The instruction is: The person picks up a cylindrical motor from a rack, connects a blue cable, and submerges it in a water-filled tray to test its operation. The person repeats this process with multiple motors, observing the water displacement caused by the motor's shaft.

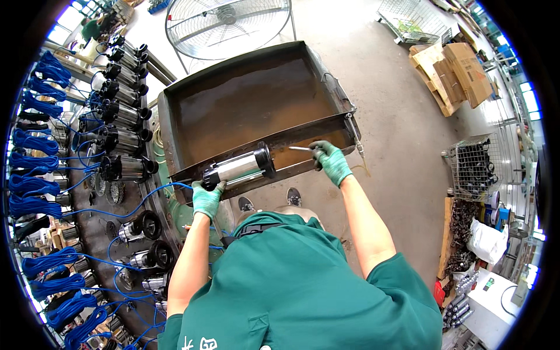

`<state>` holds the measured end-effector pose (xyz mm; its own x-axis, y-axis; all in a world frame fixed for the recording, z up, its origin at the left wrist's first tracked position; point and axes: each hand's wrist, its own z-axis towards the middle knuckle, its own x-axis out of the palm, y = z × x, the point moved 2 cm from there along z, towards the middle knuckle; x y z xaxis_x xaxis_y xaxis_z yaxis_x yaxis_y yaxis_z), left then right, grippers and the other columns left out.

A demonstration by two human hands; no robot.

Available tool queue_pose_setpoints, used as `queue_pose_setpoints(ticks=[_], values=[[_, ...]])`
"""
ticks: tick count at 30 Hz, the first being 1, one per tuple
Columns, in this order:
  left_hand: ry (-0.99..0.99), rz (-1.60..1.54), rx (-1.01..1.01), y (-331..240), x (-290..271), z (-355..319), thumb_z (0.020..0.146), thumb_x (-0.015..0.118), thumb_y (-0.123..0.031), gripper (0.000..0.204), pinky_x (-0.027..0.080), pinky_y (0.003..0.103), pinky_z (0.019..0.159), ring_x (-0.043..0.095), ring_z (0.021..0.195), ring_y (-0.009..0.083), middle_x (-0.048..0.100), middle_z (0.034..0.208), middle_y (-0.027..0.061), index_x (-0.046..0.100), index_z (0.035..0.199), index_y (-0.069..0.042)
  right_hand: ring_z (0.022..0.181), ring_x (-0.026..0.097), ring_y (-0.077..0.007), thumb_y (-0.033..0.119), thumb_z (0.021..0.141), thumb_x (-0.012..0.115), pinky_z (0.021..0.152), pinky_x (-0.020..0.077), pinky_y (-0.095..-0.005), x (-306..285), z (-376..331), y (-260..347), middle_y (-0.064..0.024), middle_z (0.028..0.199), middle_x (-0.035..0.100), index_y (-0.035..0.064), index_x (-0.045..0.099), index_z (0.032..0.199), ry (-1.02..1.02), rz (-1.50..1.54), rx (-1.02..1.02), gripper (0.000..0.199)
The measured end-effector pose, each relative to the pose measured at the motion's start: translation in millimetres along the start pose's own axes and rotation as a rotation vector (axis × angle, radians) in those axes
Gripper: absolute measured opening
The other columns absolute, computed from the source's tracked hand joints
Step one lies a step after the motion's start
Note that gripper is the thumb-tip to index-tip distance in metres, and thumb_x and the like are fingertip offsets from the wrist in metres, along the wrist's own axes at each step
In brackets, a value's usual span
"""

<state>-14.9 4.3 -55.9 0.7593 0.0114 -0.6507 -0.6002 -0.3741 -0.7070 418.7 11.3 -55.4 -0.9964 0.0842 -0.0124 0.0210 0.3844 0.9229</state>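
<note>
A submersible pump with a shiny steel body and black ends lies across the near edge of the metal water tank. My left hand, in a green glove, is closed round its left black end, where a blue cable runs off to the left. My right hand, also gloved, grips a slim silver metal rod, whose tip points left toward the pump's right end, apart from it. The rod's gripped end is hidden in the fingers.
Brown water fills the tank. On the left bench stand several more pumps, with coiled blue cables beside them. Behind the tank is a large fan. Cardboard and a wire basket stand at the right.
</note>
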Motion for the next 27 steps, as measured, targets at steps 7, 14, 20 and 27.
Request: queue_pose_setpoints(ticks=[7,14,20,27], values=[[0.012,0.002,-0.009,-8,-3,-1,0.080,0.094,-0.032,0.074,0.054,0.035,0.087,0.065,0.093,0.0229,0.069,0.105,0.0155,0.047,0.124,0.005,0.069,0.057,-0.0095,0.009,0.105,0.057,0.064,0.0507,-0.0272,52,0,14,0.0002,0.084,0.062,0.0078,0.068,0.119,0.234,-0.270,0.028,0.018],[-0.002,0.034,-0.001,7,1,4,0.080,0.094,-0.032,0.072,0.054,0.035,0.084,0.062,0.090,0.0212,0.068,0.103,0.0140,0.047,0.121,0.004,0.084,0.061,-0.0154,0.013,0.106,0.057,0.077,0.0544,-0.0313,66,3,26,-0.0063,0.091,0.066,0.0052,0.067,0.120,0.271,-0.270,0.007,0.019],[0.039,0.055,-0.008,12,3,11,0.080,0.093,-0.038,0.080,0.054,0.037,0.089,0.065,0.097,0.0266,0.069,0.109,0.0187,0.047,0.128,0.007,0.122,0.061,-0.0462,0.038,0.108,0.049,0.100,0.0505,-0.0526,61,40,-8,-0.0264,0.128,0.068,0.0021,0.067,0.123,0.185,-0.750,-0.125,0.043],[0.043,0.044,-0.017,4,-1,6,0.081,0.093,-0.037,0.081,0.053,0.037,0.090,0.064,0.098,0.0261,0.069,0.111,0.0193,0.046,0.130,0.006,0.116,0.063,-0.0480,0.042,0.110,0.041,0.100,0.0507,-0.0541,82,36,-14,-0.0273,0.121,0.070,0.0020,0.065,0.122,-0.025,-0.896,-0.238,0.049]])
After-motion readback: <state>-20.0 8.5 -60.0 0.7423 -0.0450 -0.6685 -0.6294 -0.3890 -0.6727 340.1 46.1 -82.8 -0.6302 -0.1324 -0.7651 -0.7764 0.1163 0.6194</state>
